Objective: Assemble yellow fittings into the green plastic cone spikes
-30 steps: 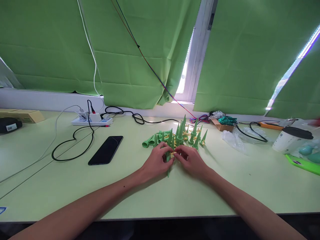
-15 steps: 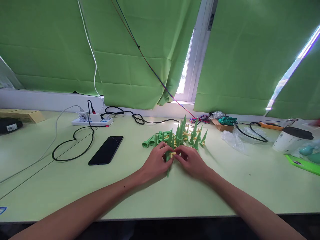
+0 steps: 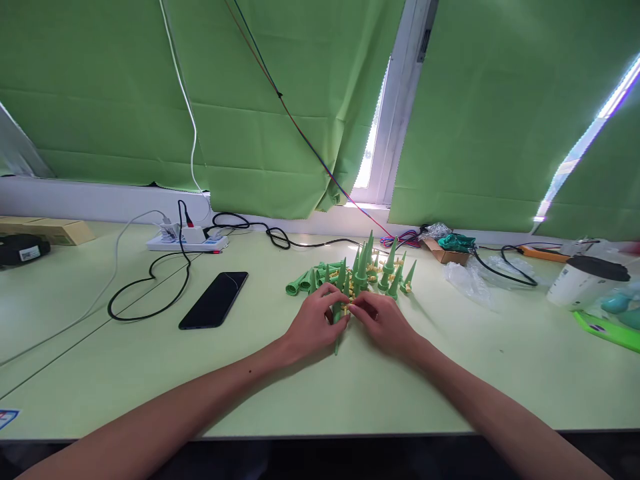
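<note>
The left grip is clamped on a green cone; just to its right, the right grip pinches a small yellow piece. Beyond both grips, more cones crowd the counter.

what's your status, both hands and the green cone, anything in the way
Left hand gripping green cone. Right hand at small yellow piece, grip unclear. Standing cones crowded just beyond.

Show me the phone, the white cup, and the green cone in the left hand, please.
phone [image 3: 213, 301]: head view, middle of its dark screen
white cup [image 3: 574, 285]: head view, on its pale side wall
green cone [image 3: 337, 311]: head view, on its body where it shows between the fingers [image 3: 330, 295]
</note>
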Available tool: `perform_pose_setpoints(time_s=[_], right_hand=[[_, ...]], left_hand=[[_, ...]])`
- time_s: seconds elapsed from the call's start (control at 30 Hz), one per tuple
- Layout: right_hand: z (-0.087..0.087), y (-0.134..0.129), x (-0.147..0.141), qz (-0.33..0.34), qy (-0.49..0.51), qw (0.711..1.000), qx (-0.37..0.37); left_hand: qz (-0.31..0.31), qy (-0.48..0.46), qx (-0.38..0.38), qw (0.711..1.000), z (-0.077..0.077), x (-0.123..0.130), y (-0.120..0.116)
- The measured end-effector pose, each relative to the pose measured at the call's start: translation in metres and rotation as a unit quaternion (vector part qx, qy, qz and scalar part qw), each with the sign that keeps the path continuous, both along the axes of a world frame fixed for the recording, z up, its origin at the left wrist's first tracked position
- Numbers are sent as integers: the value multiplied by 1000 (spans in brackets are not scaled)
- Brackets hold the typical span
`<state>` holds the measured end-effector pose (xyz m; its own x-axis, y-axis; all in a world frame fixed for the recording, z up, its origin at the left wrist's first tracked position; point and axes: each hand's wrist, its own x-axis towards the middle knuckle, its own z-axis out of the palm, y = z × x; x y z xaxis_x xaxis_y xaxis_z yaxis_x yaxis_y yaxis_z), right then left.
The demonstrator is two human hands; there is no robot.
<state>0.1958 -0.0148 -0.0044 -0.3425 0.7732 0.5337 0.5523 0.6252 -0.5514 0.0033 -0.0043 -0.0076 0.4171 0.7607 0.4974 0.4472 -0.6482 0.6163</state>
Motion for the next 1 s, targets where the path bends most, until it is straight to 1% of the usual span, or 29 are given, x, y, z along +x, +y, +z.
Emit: perform_pose_setpoints(time_s=[0.3,0.47,0.67,0.83,1.0], right_hand=[[-4,4,0,-9,-18,1000,14],[-4,4,0,-14,-20,1000,0],[0,-1,0,-8,15,999,-32],[-1,0,0,2,1,1000,-30],[-3,3,0,6,-15,1000,-16]], left_hand=[[-9,3,-4,1000,3,1,-3],[-12,-1,8,1000,3,1,-2],[7,-15,17,1000,3,1,-1],[5,-11,25,1000,2,1,-1],[-10,-10,19,1000,1,1,-1]])
